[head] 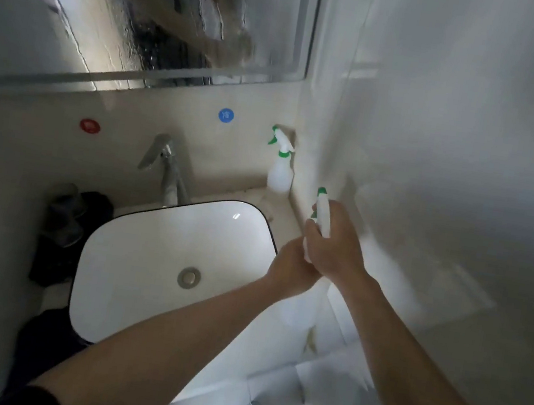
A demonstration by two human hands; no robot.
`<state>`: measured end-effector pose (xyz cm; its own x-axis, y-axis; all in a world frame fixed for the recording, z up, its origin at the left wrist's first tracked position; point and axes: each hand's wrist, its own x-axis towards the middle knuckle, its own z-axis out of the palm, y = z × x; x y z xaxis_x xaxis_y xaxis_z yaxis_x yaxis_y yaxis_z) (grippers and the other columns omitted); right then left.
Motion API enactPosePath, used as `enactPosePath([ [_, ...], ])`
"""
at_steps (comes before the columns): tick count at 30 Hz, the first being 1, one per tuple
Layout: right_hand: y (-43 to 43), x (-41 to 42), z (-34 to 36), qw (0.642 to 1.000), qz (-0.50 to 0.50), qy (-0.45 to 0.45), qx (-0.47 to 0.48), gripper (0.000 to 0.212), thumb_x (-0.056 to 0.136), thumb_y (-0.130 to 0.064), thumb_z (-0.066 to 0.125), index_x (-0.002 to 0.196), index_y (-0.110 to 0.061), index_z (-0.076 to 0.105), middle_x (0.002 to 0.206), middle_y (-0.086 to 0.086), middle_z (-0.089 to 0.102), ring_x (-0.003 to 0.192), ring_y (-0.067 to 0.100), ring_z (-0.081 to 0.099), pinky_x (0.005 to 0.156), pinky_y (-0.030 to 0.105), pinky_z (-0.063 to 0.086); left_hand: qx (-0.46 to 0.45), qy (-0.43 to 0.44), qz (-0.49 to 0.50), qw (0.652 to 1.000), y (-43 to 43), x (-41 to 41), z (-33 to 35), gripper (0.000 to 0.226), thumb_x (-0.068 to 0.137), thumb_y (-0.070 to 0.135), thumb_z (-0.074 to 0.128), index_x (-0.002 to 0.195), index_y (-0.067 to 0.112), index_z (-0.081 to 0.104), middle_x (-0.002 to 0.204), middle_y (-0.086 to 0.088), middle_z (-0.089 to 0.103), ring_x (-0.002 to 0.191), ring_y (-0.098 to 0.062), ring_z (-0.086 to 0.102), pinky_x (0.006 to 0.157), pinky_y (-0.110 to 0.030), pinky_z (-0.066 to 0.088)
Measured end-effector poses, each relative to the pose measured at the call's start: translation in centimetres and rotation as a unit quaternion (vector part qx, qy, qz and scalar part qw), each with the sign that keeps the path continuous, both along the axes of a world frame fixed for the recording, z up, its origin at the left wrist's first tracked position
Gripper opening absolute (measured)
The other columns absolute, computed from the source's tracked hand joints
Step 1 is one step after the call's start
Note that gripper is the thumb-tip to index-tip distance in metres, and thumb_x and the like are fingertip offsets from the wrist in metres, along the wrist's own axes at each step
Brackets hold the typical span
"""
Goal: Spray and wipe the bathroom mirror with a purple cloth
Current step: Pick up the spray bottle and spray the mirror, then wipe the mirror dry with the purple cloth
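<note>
Pale bathroom walls close round a white sink [138,229] with the mirror [181,18] above it. Wet streaks run down the glass, so spraying looks at least partly done; wiping seems not yet begun, and no purple cloth is in view. The right hand [335,246] has its fingers clamped round the neck of a spray bottle [322,210], held just right of the sink, nozzle up. The left hand [287,270] sits under it at the bottle's base, its fingers hidden, so I cannot tell their grip. A second bottle [280,173] stands in the corner
</note>
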<state>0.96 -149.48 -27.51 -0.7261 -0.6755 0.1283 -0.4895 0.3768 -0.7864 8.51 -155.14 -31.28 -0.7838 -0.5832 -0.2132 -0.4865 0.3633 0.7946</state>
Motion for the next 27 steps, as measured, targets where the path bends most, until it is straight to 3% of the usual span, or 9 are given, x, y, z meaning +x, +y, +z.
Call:
enactPosePath([
  [3, 1.3, -0.4, -2.4, 0.991, 0.003, 0.101, 0.091, 0.031, 0.096, -0.035, 0.052, 0.121, -0.017, 0.055, 0.113, 0.0, 0.055, 0.099, 0.024, 0.059, 0.082, 0.036, 0.048, 0.022, -0.041, 0.009, 0.999, 0.7, -0.2, -2.9, 0.018, 0.088, 0.03, 0.057, 0.102, 0.02, 0.059, 0.084, 0.01, 0.061, 0.088, -0.02, 0.063, 0.067, -0.022, 0.045],
  [5, 2.1, -0.5, -4.1, 0.989, 0.003, 0.103, 0.105, 0.036, 0.097, -0.038, 0.054, 0.127, -0.018, 0.054, 0.116, 0.0, 0.059, 0.097, 0.023, 0.062, 0.077, 0.03, 0.044, 0.006, -0.066, 0.004, 0.998, 0.8, -0.5, -4.7, 0.039, 0.084, 0.031, 0.055, 0.12, 0.019, 0.06, 0.117, -0.002, 0.062, 0.119, -0.026, 0.054, 0.091, -0.034, 0.049],
  [7, 2.6, -0.6, -5.5, 0.989, -0.003, 0.103, 0.11, 0.04, 0.095, -0.038, 0.057, 0.131, -0.02, 0.054, 0.117, -0.002, 0.061, 0.098, 0.022, 0.063, 0.076, 0.027, 0.043, -0.055, -0.114, -0.011, 0.992, 0.9, -0.5, -5.7, 0.05, 0.087, 0.028, 0.057, 0.137, 0.025, 0.053, 0.149, -0.004, 0.043, 0.144, -0.027, 0.029, 0.115, -0.04, 0.033],
  [9, 2.8, -0.7, -7.0, 0.989, -0.01, 0.102, 0.109, 0.04, 0.094, -0.035, 0.059, 0.131, -0.019, 0.056, 0.116, -0.001, 0.063, 0.098, 0.024, 0.064, 0.076, 0.029, 0.044, -0.114, -0.139, -0.029, 0.983, 0.6, -0.4, -6.3, 0.05, 0.089, 0.027, 0.059, 0.139, 0.029, 0.052, 0.162, -0.007, 0.025, 0.152, -0.028, 0.011, 0.124, -0.039, 0.016],
  [14, 3.1, -0.4, -10.8, 0.99, -0.018, 0.096, 0.098, 0.041, 0.092, -0.022, 0.065, 0.132, -0.018, 0.06, 0.108, 0.003, 0.065, 0.087, 0.027, 0.066, 0.07, 0.035, 0.054, -0.199, -0.196, -0.089, 0.956, 0.1, -0.5, -8.8, 0.054, 0.095, 0.036, 0.054, 0.147, 0.033, 0.044, 0.169, -0.011, 0.005, 0.156, -0.032, -0.006, 0.126, -0.049, -0.005],
  [19, 2.4, -0.8, -12.2, 0.989, -0.042, 0.113, 0.086, 0.022, 0.091, -0.018, 0.068, 0.111, -0.011, 0.064, 0.097, 0.006, 0.065, 0.076, 0.029, 0.067, 0.062, 0.029, 0.046, -0.223, -0.218, -0.104, 0.944, -0.7, -0.7, -10.5, 0.061, 0.099, 0.045, 0.046, 0.156, 0.032, 0.027, 0.17, -0.009, 0.0, 0.157, -0.03, -0.004, 0.126, -0.055, -0.001],
  [22, 0.9, -0.5, -11.3, 0.978, -0.073, 0.168, 0.097, 0.034, 0.084, -0.023, 0.069, 0.114, -0.007, 0.062, 0.103, 0.009, 0.063, 0.093, 0.031, 0.062, 0.079, 0.039, 0.049, -0.213, -0.205, -0.116, 0.948, -1.9, -0.2, -10.0, 0.067, 0.095, 0.038, 0.052, 0.156, 0.029, 0.023, 0.169, -0.012, 0.001, 0.157, -0.03, -0.002, 0.126, -0.052, 0.001],
  [24, -0.3, -0.2, -10.0, 0.975, -0.087, 0.191, 0.08, 0.044, 0.08, -0.026, 0.065, 0.119, -0.008, 0.058, 0.112, 0.009, 0.059, 0.107, 0.03, 0.054, 0.095, 0.042, 0.043, -0.196, -0.184, -0.101, 0.958, -2.7, 1.0, -9.6, 0.071, 0.095, 0.042, 0.053, 0.157, 0.025, 0.023, 0.169, -0.012, 0.008, 0.156, -0.028, 0.002, 0.126, -0.048, 0.002],
  [27, -3.2, 1.2, -9.0, 0.976, -0.037, 0.21, 0.039, 0.046, 0.076, -0.019, 0.061, 0.12, -0.007, 0.058, 0.116, 0.01, 0.058, 0.113, 0.032, 0.051, 0.106, 0.043, 0.036, -0.175, -0.15, -0.044, 0.972, -4.4, 4.1, -9.1, 0.068, 0.094, 0.049, 0.054, 0.154, 0.025, 0.032, 0.165, -0.005, 0.024, 0.154, -0.023, 0.013, 0.126, -0.041, 0.009],
])
